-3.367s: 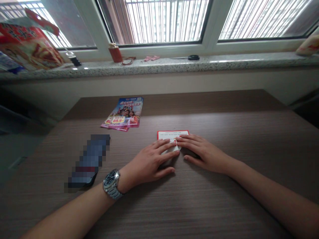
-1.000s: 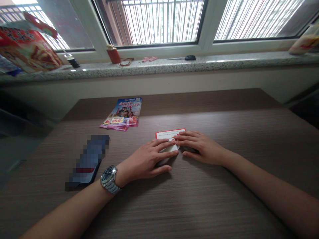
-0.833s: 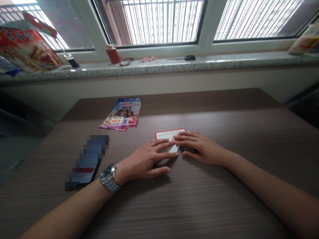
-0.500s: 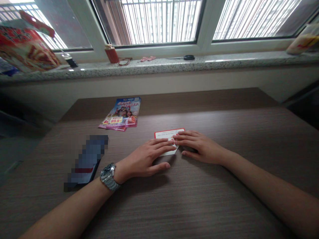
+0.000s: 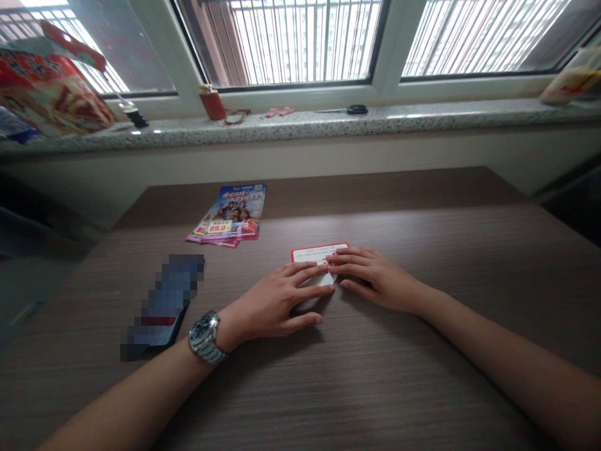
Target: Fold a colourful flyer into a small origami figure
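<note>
A small white sheet of paper with a red border (image 5: pixel 310 254) lies on the brown table (image 5: pixel 422 232). Its lower part looks folded, though my fingers cover much of it. My left hand (image 5: pixel 282 299), a metal watch (image 5: pixel 206 337) at its wrist, rests over the left and near part of the sheet with fingers stretched out and the thumb apart. From the other side my right hand (image 5: pixel 380 279) lays its extended fingertips on the sheet's right part. Both sets of fingertips nearly meet on the paper.
Glossy flyers (image 5: pixel 235 213) lie stacked at the table's back left. A pixelated dark phone-like object (image 5: pixel 169 307) lies left of my left hand. Along the granite windowsill (image 5: pixel 300 128) are scissors (image 5: pixel 354 109), a red-brown container (image 5: pixel 212 103) and a large food bag (image 5: pixel 51 94).
My left hand has shifted very slightly toward the near side, and its index fingertip sits at the sheet's near edge. The right thumb has edged slightly up. The sheet's near part shows less.
</note>
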